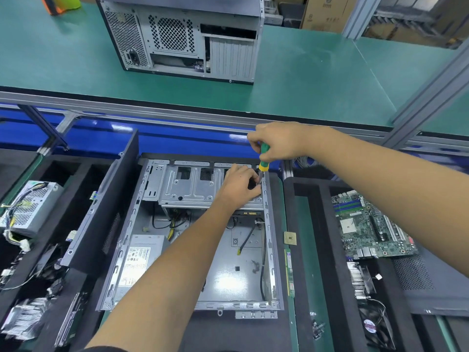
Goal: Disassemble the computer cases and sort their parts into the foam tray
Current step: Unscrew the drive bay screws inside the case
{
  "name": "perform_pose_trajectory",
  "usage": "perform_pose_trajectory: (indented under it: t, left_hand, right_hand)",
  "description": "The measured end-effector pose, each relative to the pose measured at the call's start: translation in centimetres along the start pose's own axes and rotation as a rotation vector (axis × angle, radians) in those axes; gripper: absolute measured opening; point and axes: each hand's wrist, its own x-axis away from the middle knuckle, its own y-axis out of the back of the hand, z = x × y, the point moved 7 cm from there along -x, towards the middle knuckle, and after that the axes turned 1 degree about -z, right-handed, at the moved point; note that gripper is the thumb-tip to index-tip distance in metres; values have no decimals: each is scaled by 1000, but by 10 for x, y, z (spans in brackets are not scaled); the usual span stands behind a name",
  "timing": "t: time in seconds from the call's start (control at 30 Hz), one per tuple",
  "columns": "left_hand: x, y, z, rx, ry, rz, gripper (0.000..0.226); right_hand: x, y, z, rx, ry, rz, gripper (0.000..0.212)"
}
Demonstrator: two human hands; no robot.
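Head view: a screwdriver [263, 158] is being gripped by the right hand [279, 142] over the open case [193, 237]. The case's far right corner is being pinched by the left hand [239, 185]. Foam trays [314, 224] are lying beside it.

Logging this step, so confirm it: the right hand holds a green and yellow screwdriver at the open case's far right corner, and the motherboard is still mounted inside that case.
One part is wrong. The head view shows the motherboard lying in the foam tray to the right, not inside the case. The rest stands: the right hand holds the screwdriver at the far right corner.
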Motion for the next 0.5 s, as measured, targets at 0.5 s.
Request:
perform_pose_trajectory:
  t: [0.5]
  left_hand:
    - [1, -3, -2, -54, -17, -5, 20]
  right_hand:
    - [0, 3, 7, -33, 17, -55, 12]
